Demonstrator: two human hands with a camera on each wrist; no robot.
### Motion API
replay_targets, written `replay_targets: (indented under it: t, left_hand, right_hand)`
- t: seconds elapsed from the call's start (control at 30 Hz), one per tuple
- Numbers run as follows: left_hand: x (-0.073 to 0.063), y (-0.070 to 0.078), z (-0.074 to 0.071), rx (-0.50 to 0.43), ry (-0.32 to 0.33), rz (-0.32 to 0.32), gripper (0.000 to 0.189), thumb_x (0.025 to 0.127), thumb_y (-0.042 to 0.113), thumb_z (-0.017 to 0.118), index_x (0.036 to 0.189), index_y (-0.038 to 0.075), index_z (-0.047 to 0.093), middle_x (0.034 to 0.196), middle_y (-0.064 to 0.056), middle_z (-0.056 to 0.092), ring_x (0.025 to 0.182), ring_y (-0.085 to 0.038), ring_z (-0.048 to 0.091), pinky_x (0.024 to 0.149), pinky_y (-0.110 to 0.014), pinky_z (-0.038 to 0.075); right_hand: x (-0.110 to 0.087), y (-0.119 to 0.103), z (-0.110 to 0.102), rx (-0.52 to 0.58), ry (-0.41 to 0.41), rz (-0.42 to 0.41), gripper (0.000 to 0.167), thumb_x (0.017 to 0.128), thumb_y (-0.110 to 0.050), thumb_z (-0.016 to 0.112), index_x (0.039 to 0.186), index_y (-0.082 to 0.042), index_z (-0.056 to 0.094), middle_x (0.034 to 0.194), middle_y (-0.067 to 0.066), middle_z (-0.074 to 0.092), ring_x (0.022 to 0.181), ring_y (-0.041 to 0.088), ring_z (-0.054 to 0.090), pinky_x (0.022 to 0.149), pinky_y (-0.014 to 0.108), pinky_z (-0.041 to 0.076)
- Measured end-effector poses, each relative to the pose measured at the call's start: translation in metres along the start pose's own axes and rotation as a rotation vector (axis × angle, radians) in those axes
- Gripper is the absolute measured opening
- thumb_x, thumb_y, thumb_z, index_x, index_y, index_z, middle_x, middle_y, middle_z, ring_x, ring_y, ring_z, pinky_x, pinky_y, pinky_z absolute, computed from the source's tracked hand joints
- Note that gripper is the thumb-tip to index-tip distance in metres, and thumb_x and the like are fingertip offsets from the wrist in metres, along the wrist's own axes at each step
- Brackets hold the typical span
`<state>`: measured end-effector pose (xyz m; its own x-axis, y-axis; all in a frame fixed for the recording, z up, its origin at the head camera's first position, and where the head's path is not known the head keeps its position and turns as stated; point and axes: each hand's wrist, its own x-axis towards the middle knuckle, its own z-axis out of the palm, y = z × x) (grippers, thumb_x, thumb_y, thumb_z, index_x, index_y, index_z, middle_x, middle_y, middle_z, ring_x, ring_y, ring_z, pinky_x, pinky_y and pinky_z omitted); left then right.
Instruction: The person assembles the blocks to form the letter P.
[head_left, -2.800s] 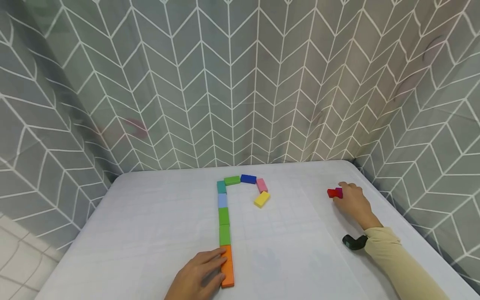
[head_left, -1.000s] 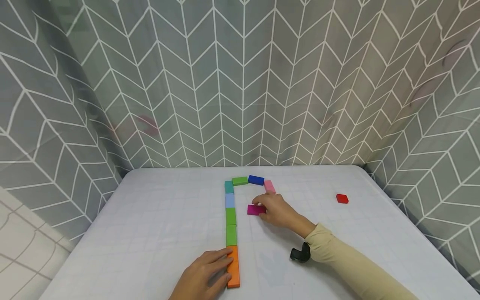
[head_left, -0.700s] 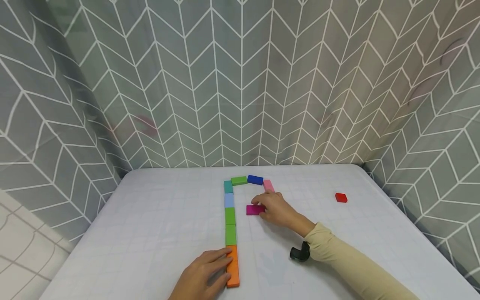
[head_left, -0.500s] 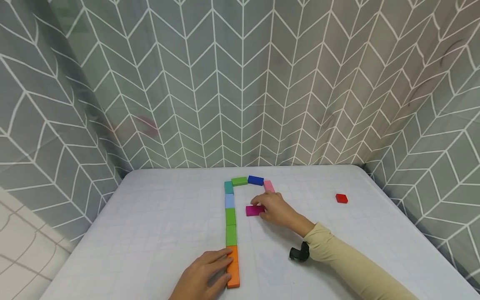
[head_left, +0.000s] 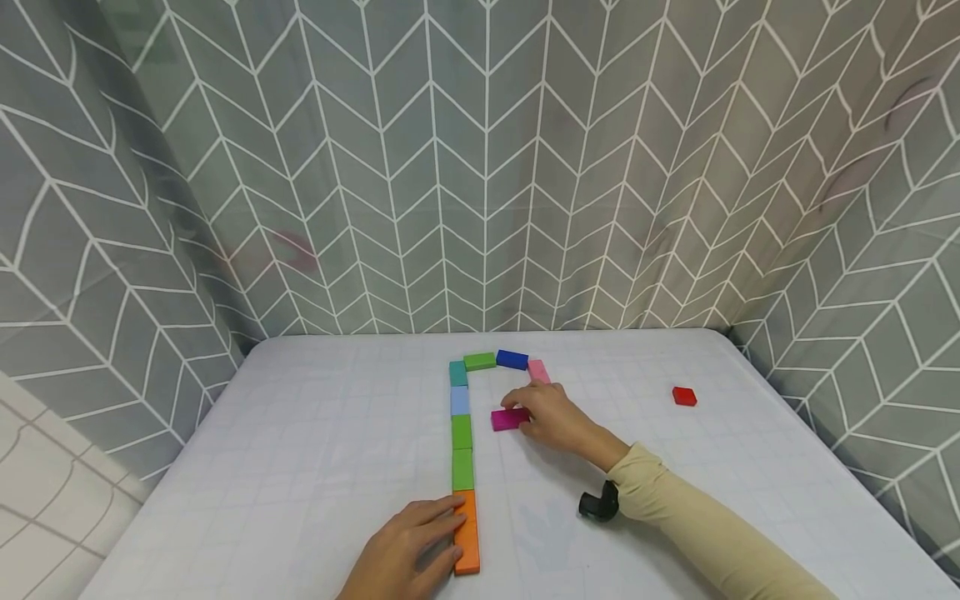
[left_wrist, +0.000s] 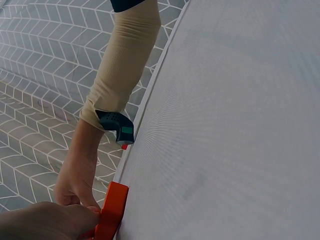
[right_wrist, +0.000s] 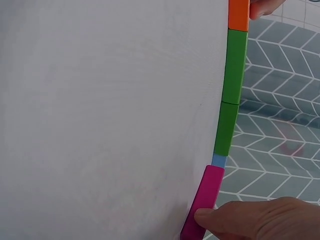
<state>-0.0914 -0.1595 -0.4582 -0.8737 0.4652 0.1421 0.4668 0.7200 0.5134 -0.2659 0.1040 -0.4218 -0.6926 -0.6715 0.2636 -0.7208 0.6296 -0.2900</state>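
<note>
My right hand (head_left: 551, 417) pinches a magenta block (head_left: 507, 420) between thumb and fingers, inside the curve of colored blocks. In the right wrist view, the thumb (right_wrist: 240, 216) presses on the magenta block (right_wrist: 206, 192). My left hand (head_left: 405, 546) lies at the near end of the row, its fingertips touching the orange block (head_left: 467, 537). From there the row runs away through two green blocks (head_left: 462, 450), a light blue block (head_left: 459, 401) and a teal block (head_left: 457, 373). It curves on with a green block (head_left: 480, 362), a dark blue block (head_left: 512, 359) and a pink block (head_left: 537, 372).
A red block (head_left: 684, 396) lies alone on the right part of the white table (head_left: 315, 450). A dark wrist camera (head_left: 599, 503) is on the right sleeve (head_left: 697, 517). A patterned curtain (head_left: 480, 183) stands along the table's back and sides.
The right hand has brought the magenta block leftward from beside the red one. Over the last second it shifts and turns slightly. The yellow block is now hidden behind that hand. The left hand stays put.
</note>
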Motion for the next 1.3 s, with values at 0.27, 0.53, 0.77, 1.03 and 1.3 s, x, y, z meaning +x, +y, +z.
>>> replay_targets:
  t: [0.27, 0.53, 0.77, 1.03, 1.3]
  left_hand:
    - [0.001, 0.001, -0.001, 0.008, 0.021, 0.029, 0.046, 0.103, 0.045, 0.066, 0.135, 0.013, 0.072, 0.145, 0.008, 0.059, 0.127, -0.016, 0.057, 0.101, -0.042, 0.053]
    - [0.000, 0.001, -0.001, 0.004, 0.019, 0.012, 0.045, 0.102, 0.044, 0.067, 0.135, 0.013, 0.072, 0.145, 0.008, 0.059, 0.126, -0.015, 0.057, 0.101, -0.042, 0.053]
    - [-0.001, 0.002, -0.001, 0.015, 0.011, -0.018, 0.047, 0.102, 0.046, 0.067, 0.136, 0.014, 0.072, 0.145, 0.010, 0.059, 0.126, -0.015, 0.057, 0.101, -0.042, 0.053]
    - [0.000, 0.004, 0.000, 0.030, 0.016, -0.011, 0.047, 0.101, 0.046, 0.068, 0.135, 0.015, 0.072, 0.144, 0.009, 0.060, 0.125, -0.015, 0.058, 0.101, -0.041, 0.053]
    - [0.000, 0.003, -0.001, 0.030, 0.027, -0.006, 0.046, 0.101, 0.046, 0.068, 0.134, 0.015, 0.073, 0.144, 0.009, 0.060, 0.125, -0.016, 0.058, 0.101, -0.042, 0.054]
  right_hand:
    - [0.000, 0.003, 0.001, -0.002, 0.001, -0.004, 0.034, 0.082, 0.009, 0.078, 0.114, -0.003, 0.075, 0.107, 0.007, 0.076, 0.102, 0.028, 0.063, 0.085, 0.054, 0.047]
    - [-0.013, 0.010, -0.017, 0.085, 0.038, 0.056, 0.036, 0.087, -0.002, 0.080, 0.122, 0.000, 0.071, 0.118, 0.012, 0.072, 0.110, 0.032, 0.063, 0.096, 0.056, 0.049]
    - [-0.056, 0.062, -0.048, 0.040, 0.171, 0.235, 0.033, 0.092, -0.003, 0.075, 0.124, 0.003, 0.069, 0.127, 0.019, 0.068, 0.123, 0.043, 0.057, 0.102, 0.064, 0.047]
    - [-0.114, 0.139, -0.077, -0.147, 0.100, 0.540, 0.034, 0.088, 0.006, 0.066, 0.123, 0.011, 0.066, 0.124, 0.034, 0.063, 0.112, 0.054, 0.057, 0.086, 0.068, 0.050]
    - [-0.127, 0.152, -0.086, -0.080, 0.053, 0.587, 0.030, 0.086, 0.006, 0.069, 0.115, 0.013, 0.065, 0.102, 0.031, 0.065, 0.094, 0.044, 0.063, 0.082, 0.059, 0.055]
